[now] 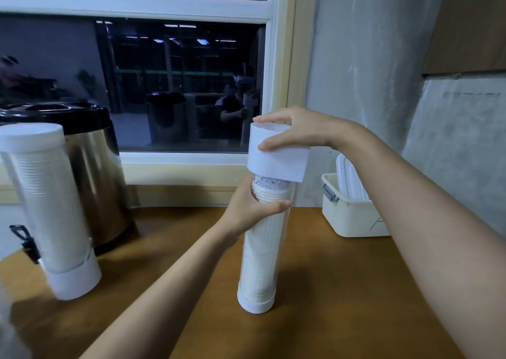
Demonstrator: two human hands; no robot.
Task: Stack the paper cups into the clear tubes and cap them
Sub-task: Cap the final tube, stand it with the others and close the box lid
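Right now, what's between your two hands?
Head view: the lower part of the white cap and the top paper cup inside the clear tube.

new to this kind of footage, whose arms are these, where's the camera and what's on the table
There is no machine here: these are a person's two bare hands, filmed by one wide-angle camera worn on their head, looking forward and down. The left hand grips a clear tube standing on the wooden table, full of stacked paper cups. The right hand holds a white cap over the tube's top end. On the left stands a second tube, already capped, beside a metal urn. A cream box sits by the wall on the right.
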